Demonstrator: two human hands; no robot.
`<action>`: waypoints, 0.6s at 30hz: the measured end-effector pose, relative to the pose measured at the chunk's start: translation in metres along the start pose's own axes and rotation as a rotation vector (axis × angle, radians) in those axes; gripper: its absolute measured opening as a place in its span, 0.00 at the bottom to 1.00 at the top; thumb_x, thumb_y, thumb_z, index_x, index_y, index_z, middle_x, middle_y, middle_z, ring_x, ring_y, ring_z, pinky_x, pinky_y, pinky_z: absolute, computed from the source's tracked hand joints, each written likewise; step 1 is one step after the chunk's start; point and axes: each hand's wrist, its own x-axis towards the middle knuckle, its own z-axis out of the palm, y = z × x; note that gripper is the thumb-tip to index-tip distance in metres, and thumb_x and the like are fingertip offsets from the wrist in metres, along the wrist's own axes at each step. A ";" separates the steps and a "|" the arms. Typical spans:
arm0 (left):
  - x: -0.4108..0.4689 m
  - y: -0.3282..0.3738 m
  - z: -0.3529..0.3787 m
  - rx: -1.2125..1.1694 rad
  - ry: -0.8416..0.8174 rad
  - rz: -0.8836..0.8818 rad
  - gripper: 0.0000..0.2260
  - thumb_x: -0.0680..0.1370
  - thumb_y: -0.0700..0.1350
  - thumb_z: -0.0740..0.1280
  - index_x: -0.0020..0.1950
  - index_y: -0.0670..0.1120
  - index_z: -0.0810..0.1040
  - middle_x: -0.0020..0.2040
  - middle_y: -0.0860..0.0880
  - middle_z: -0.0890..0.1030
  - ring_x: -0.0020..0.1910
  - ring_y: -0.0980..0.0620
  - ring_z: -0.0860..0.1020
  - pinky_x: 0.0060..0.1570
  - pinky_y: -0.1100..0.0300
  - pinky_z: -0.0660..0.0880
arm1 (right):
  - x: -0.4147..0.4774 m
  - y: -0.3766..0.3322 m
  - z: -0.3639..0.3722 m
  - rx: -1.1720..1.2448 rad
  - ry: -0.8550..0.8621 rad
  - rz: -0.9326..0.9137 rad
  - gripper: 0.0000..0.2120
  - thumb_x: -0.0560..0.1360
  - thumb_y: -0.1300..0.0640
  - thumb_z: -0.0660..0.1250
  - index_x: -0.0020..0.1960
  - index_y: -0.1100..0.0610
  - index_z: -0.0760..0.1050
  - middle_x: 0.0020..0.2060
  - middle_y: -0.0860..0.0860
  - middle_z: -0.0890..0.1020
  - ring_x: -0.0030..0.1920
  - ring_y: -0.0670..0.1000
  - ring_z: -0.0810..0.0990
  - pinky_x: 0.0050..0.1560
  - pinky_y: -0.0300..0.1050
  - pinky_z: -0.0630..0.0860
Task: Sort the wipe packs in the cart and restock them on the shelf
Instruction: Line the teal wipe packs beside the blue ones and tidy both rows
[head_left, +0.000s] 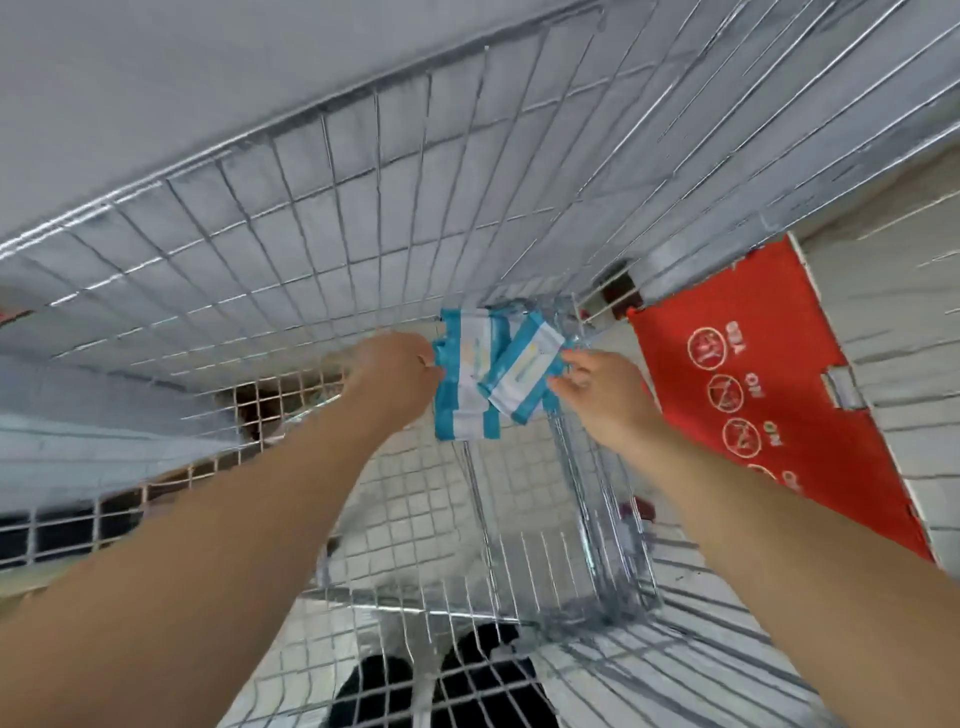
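In far corner of wire cart (311, 208): teal-and-white wipe packs (480, 332), top pack (524, 371) tilted across lower pack (465, 410). Left hand (400, 369): fingers curled on lower pack's left edge. Right hand (597, 397): fingers apart, tips touching top pack. Red flap (753, 364) near right.

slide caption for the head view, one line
Left hand holds blue-and-white wipe packs in a wire cart as the right hand touches them.

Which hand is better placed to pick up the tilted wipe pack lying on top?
Probably right. The right hand reaches the tilted teal-and-white plastic wipe pack with straight fingers; the left hand is at the left edge of the flat teal-and-white pack underneath.
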 end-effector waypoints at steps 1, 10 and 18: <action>0.015 -0.002 0.011 -0.020 0.003 -0.026 0.13 0.78 0.48 0.64 0.55 0.43 0.81 0.55 0.43 0.81 0.55 0.42 0.77 0.58 0.48 0.73 | 0.013 0.006 0.007 -0.018 -0.018 -0.024 0.21 0.75 0.58 0.69 0.67 0.60 0.74 0.62 0.58 0.78 0.61 0.55 0.77 0.66 0.49 0.71; 0.076 -0.004 0.059 -0.362 0.082 -0.155 0.10 0.71 0.52 0.74 0.49 0.49 0.81 0.42 0.53 0.82 0.41 0.53 0.80 0.38 0.61 0.75 | 0.075 0.028 0.036 -0.109 -0.161 -0.138 0.27 0.74 0.63 0.68 0.72 0.61 0.65 0.66 0.54 0.69 0.67 0.51 0.67 0.62 0.34 0.59; 0.046 -0.035 0.053 -0.829 0.031 -0.300 0.15 0.72 0.36 0.73 0.53 0.42 0.71 0.49 0.43 0.80 0.47 0.44 0.82 0.44 0.47 0.82 | 0.083 0.030 0.048 -0.284 -0.141 -0.114 0.31 0.67 0.58 0.75 0.67 0.57 0.69 0.55 0.58 0.73 0.55 0.56 0.74 0.54 0.47 0.74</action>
